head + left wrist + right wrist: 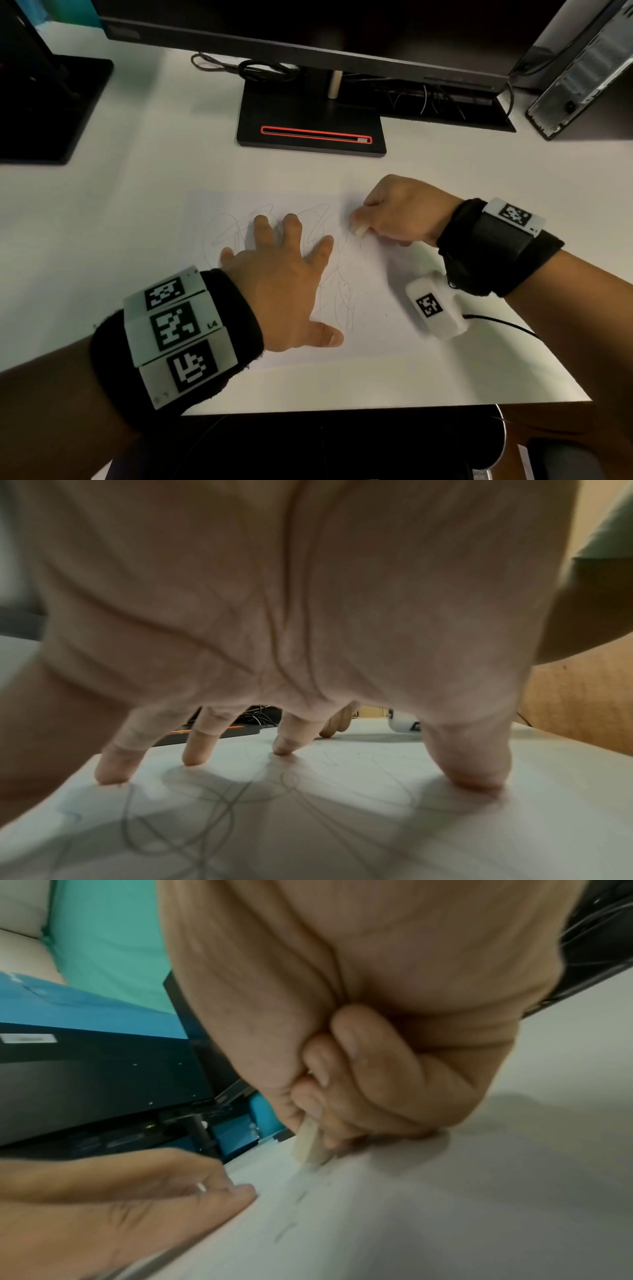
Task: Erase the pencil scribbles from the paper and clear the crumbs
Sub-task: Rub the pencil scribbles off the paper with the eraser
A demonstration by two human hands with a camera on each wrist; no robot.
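Note:
A white sheet of paper (383, 267) lies on the desk, covered in faint grey pencil scribbles (239, 229). My left hand (284, 270) presses flat on the sheet with fingers spread over the scribbles; its fingertips (193, 756) touch the paper (342, 818). My right hand (394, 216) pinches a pale eraser (359, 230) with its lower end on the paper, just right of the scribbles. In the right wrist view the eraser (310, 1146) sticks out below the curled fingers (342, 1069), and dark crumbs (284, 1234) lie on the paper beside it. Small crumbs (359, 246) also dot the sheet.
A monitor base (310, 116) with a red-edged slot stands behind the paper, under the screen. Another dark stand (48, 106) is at the far left, a computer case (582, 78) at the far right. Cables (260, 70) lie behind. The desk's front edge (376, 409) is close.

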